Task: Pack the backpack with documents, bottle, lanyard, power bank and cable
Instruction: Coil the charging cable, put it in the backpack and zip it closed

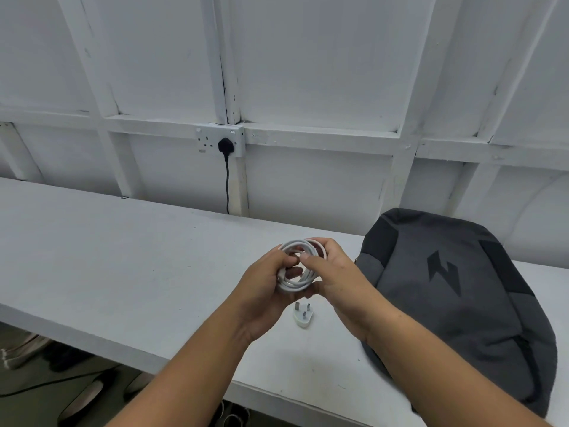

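Nearest me, a white charger plug (303, 317) lies pins-up on the white table (123, 257), at 6 o'clock from my hands. Just beyond it, my left hand (261, 294) and right hand (337, 288) both curl round the coiled white cable (294, 280), thumbs pinching its loops. I judge it ready but not yet stowed. At 3 o'clock the grey backpack (455, 303) lies flat, seemingly closed. Documents, bottle, lanyard and power bank are out of sight; whether they are packed I cannot tell.

We hold the white cable (291, 284), wound into a loose coil, in the air, and our grey-and-black backpack (446, 303) lies flat just to its right.
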A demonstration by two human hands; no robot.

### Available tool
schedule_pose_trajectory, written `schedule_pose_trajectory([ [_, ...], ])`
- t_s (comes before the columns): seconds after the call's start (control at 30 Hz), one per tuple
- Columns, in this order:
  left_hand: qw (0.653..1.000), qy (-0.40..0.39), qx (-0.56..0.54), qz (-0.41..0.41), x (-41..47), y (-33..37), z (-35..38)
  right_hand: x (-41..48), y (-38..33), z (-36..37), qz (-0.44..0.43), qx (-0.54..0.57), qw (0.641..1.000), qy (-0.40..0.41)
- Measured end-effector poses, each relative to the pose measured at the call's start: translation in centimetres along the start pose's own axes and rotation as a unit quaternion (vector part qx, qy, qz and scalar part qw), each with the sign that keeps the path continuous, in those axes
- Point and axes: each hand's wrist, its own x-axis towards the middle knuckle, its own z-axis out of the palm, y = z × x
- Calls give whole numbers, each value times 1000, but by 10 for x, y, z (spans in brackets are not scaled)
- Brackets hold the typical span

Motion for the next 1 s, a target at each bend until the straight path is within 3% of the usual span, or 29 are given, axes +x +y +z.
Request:
schedule_pose_trajectory([
  [0.3,1000,-7,11,16,1,2,-2,-2,-3,-3,-22,-22,999,19],
  [0.5,998,-14,58,30,-1,3,-1,0,6,-4,-103,-112,986,66],
  [0.63,1000,-30,-2,8,-5,4,-1,-1,3,-3,-144,-190,968,74],
  [0.77,995,-59,-80,-12,-8,8,0,-4,4,-4,-154,-181,968,77],
  [1.0,989,-105,-108,5,-9,9,2,-2,7,-8,-200,-306,927,81],
])
